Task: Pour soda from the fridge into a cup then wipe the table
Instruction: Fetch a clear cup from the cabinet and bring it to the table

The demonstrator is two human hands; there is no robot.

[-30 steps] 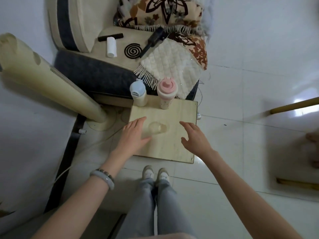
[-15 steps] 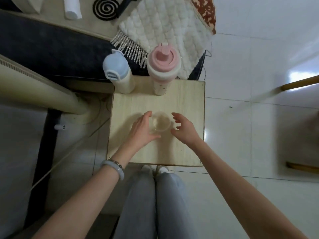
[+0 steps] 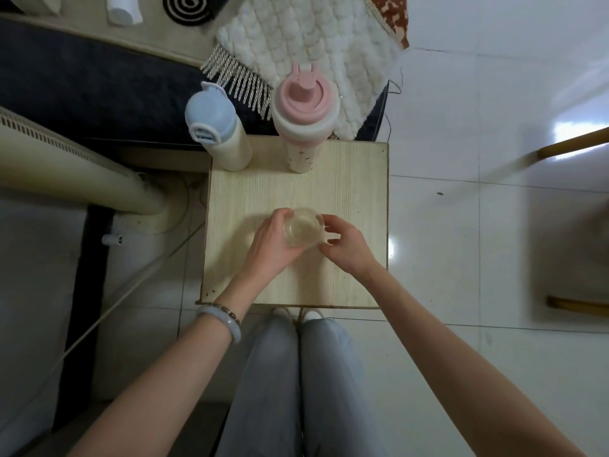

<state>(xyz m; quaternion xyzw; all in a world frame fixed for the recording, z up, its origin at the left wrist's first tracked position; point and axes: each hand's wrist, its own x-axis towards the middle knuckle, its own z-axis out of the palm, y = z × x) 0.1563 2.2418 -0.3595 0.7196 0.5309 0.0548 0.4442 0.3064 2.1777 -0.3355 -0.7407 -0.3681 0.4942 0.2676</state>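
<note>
I take in the small wooden table (image 3: 296,189) first, with a blue-capped bottle (image 3: 216,127) and a pink-capped bottle (image 3: 303,110) standing along its far edge. The left hand (image 3: 272,247) curls round the left side of the clear cup (image 3: 303,230), and the right hand (image 3: 347,247) pinches its right side with bent fingertips. The cup sits mid-table (no soda in sight, and it looks empty). I'd keep it upright, seat it flat and leave it well clear of both bottles before letting go.
</note>
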